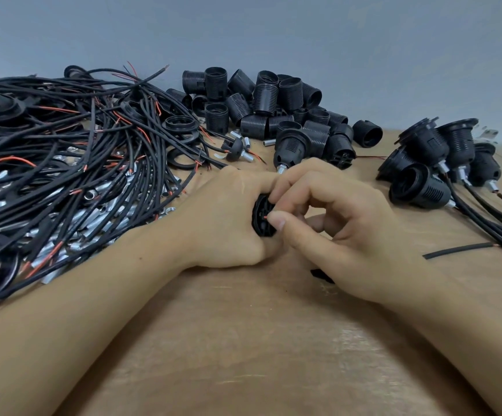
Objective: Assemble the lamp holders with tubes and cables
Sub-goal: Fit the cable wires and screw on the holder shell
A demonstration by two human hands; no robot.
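Left hand [228, 217] grips a black holder base [262, 217] at table [258, 340] centre, fingers curled round it, open face turned toward the right hand [330, 232]. Right hand's thumb and forefinger pinch a red wire tip [265, 217] at that face. Wire lies just right of the base, touching it; judged step: seating the wire. Cable pile [63, 151] lies left of the base, finished holders [441, 163] right.
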